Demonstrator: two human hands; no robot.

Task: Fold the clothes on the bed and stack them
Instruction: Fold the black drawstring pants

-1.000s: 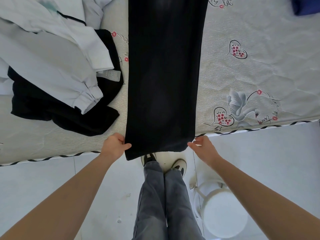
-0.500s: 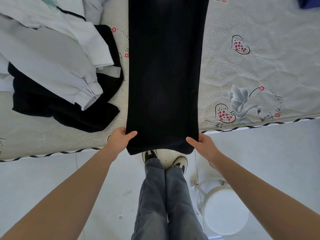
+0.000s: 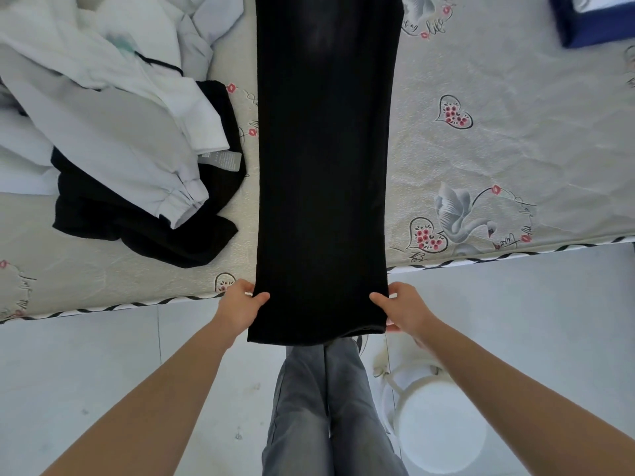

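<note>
a long black garment is laid lengthwise across the bed, its near end hanging past the mattress edge. each lower corner is pinched: one by the left hand, one by the right hand, fingers curled on the cloth. the two-corner hold is judged to keep the hem taut and square for a fold away from the body. an unfolded white and black pile is left aside on the bed, awaiting its turn.
</note>
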